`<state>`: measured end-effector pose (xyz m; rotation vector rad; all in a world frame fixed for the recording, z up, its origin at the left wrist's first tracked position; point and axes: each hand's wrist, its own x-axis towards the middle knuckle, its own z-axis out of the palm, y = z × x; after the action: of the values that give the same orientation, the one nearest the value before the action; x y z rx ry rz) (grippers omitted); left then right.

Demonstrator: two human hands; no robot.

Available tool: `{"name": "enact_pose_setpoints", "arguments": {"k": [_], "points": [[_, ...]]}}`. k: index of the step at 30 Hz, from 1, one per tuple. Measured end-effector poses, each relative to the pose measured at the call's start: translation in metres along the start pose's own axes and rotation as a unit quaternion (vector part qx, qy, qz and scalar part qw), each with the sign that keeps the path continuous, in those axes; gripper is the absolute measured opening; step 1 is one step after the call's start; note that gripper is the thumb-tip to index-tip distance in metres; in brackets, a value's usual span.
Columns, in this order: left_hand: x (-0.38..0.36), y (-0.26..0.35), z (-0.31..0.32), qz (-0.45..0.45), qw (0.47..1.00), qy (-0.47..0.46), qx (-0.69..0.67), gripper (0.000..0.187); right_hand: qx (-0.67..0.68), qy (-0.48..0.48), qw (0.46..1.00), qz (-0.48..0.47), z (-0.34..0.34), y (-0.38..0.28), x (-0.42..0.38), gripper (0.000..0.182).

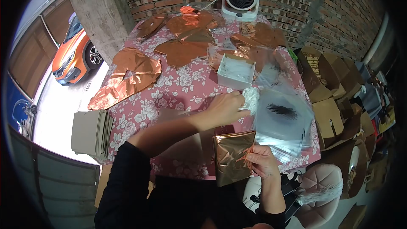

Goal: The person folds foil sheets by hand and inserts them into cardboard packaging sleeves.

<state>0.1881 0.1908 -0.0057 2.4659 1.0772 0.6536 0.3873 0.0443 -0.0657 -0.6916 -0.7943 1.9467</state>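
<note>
I judge this the packing step: my right hand (263, 161) pinches the folded copper foil balloon (232, 156) while my left hand (224, 108), fingers closed, grips a white wad (251, 97) just beyond, beside clear bags (282, 121); next calls for bagging both.

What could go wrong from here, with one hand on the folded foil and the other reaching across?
1. The right hand pinches the folded copper foil at one edge only, and the foil overhangs the table edge; it could slip or crease.
2. The left hand grips a white bundle beside the clear plastic bags; the slick stack might slide off.
3. The forearm crosses near the white box and could nudge it.
</note>
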Motion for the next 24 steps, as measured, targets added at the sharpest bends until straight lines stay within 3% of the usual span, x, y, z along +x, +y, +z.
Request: {"name": "enact_pose_setpoints", "arguments": {"k": [2,9,12,15,17,18,19,21,23,24], "points": [[0.012,0.002,0.015,-0.080,0.992,0.017,0.098,0.031,-0.018,-0.002,1.000,-0.019,-0.004,0.003,0.002,0.024],[0.021,-0.032,0.035,-0.147,0.985,0.089,0.007,0.033,-0.002,-0.001,1.000,-0.010,-0.004,0.005,0.001,0.028],[0.007,-0.041,0.012,-0.211,0.923,0.085,-0.311,0.024,0.005,0.018,0.999,-0.028,0.005,0.002,0.002,0.024],[-0.031,-0.026,-0.037,-0.288,0.874,0.049,-0.389,0.022,0.015,0.012,1.000,-0.023,0.008,-0.006,0.000,0.024],[-0.066,-0.032,-0.049,-0.296,0.877,0.075,-0.370,0.020,0.007,0.062,0.996,-0.064,0.018,-0.009,-0.001,0.026],[-0.085,-0.046,-0.051,-0.143,0.958,0.120,-0.216,0.020,-0.006,0.081,0.992,-0.097,0.010,-0.001,0.002,0.032],[-0.104,-0.051,-0.056,0.017,0.987,0.154,-0.049,0.022,-0.005,0.079,0.993,-0.084,0.007,0.000,0.000,0.032],[-0.141,-0.053,-0.057,-0.008,0.989,0.143,-0.034,0.020,-0.007,0.086,0.990,-0.114,0.003,-0.002,0.004,0.031],[-0.171,-0.051,-0.051,0.023,0.979,0.150,0.138,0.023,-0.022,0.080,0.990,-0.112,0.008,-0.010,0.003,0.028],[-0.181,-0.041,-0.054,-0.025,0.987,0.091,0.133,0.035,-0.038,0.077,0.989,-0.119,0.012,-0.015,0.005,0.024]]}}
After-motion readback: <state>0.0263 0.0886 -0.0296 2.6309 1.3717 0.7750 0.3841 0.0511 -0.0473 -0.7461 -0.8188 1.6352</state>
